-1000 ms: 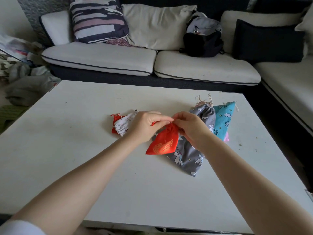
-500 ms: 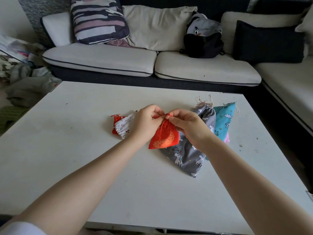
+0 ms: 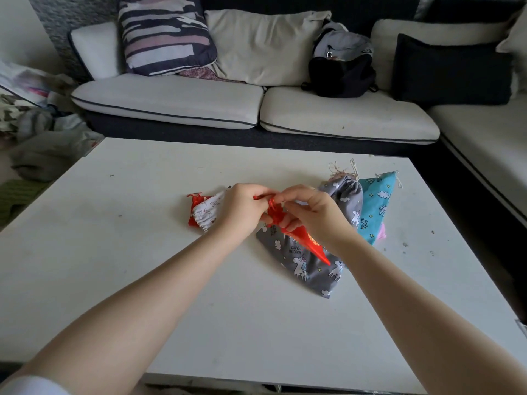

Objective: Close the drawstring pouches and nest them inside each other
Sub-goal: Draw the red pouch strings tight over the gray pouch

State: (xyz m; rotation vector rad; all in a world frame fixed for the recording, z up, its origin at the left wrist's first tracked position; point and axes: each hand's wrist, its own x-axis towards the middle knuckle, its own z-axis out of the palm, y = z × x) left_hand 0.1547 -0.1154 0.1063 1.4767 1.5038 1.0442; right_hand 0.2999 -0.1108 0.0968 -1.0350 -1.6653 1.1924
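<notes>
My left hand (image 3: 242,208) and right hand (image 3: 310,212) pinch the limp, slippery red pouch (image 3: 296,232) at its gathered neck, mid-tabletop (image 3: 142,252).

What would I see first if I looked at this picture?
First you would spot the bright red pouch in the middle of the white table, with the left hand and right hand pinching its gathered top. Under it lies a grey unicorn pouch, with a blue pouch to the right and a white patterned pouch to the left.
</notes>
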